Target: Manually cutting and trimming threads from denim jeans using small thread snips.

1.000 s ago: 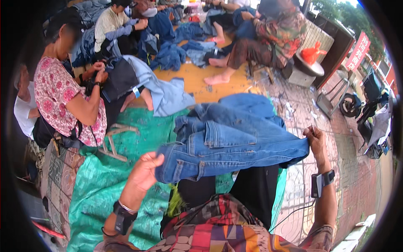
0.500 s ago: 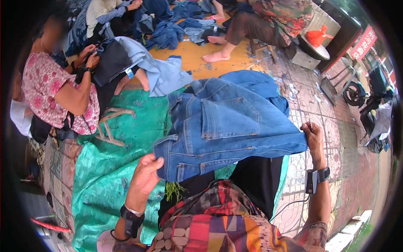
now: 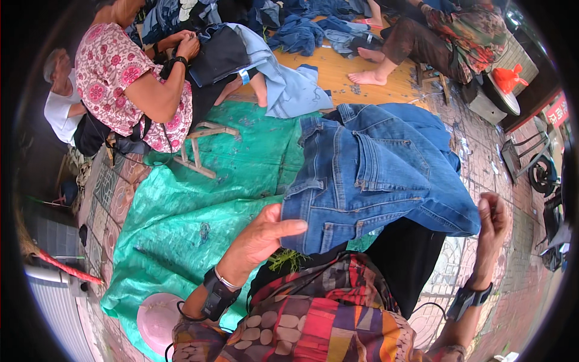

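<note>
A pair of blue jeans (image 3: 386,175) lies spread across my lap, pockets and waistband uppermost. My left hand (image 3: 259,235) grips the waistband at its left end, thumb on top and fingers beneath. At the opposite edge of the denim is my right hand (image 3: 493,226), raised beside the fabric with thumb and fingertips apart; I see nothing held between them. Under the jeans, part of my dark trousers (image 3: 407,256) shows. More blue denim (image 3: 443,136) is bunched just behind the pair.
Green sheeting (image 3: 181,211) covers the ground at left, with a small wooden stool (image 3: 199,154) on it. A person in a pink floral top (image 3: 120,84) handles dark and pale denim there. Denim piles (image 3: 298,36) and another seated person (image 3: 458,36) are farther off. A pink hat (image 3: 158,320) lies lower left.
The view has swung left, so everything sits farther right. My right thumb and fingertips, earlier pinched together, have parted. The jeans' right end has sagged, while my left hand keeps its grip.
</note>
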`<state>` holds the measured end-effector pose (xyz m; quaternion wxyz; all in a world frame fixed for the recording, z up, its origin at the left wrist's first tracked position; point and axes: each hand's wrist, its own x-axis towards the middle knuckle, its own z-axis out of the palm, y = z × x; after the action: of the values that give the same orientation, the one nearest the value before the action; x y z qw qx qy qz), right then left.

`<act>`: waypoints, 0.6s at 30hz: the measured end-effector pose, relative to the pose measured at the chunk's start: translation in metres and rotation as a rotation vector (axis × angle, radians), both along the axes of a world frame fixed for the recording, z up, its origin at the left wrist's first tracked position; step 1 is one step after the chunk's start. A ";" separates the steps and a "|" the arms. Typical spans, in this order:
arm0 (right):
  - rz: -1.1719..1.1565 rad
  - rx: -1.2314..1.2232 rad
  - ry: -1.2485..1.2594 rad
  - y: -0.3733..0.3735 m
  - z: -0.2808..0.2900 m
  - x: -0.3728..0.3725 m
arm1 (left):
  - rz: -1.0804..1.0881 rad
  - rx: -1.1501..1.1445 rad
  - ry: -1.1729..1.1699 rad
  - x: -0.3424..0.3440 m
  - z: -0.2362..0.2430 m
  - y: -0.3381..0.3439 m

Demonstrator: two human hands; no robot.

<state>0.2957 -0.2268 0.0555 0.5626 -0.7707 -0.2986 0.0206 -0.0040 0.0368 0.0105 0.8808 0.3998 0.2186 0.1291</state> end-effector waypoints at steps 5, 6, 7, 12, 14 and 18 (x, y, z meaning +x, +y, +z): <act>0.519 -0.116 0.032 0.053 0.013 -0.086 | -0.067 -0.020 -0.031 0.015 0.009 -0.012; 0.557 -0.139 0.102 0.058 0.009 -0.094 | -0.073 -0.020 -0.035 0.017 0.010 -0.014; 0.596 -0.161 0.173 0.061 0.006 -0.101 | -0.067 -0.047 -0.033 0.018 0.011 -0.015; 0.715 -0.161 -0.189 0.086 0.010 -0.119 | -0.031 -0.103 -0.057 0.018 0.007 -0.021; 0.691 -0.172 -0.164 0.089 0.007 -0.123 | -0.017 -0.085 -0.046 0.018 0.004 -0.022; 0.672 -0.162 -0.194 0.094 0.007 -0.123 | 0.014 -0.062 -0.048 0.023 0.006 -0.030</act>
<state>0.1728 -0.1326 0.0624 0.4306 -0.6698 -0.5848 0.1549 0.0186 0.0069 0.0165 0.8967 0.3678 0.2042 0.1379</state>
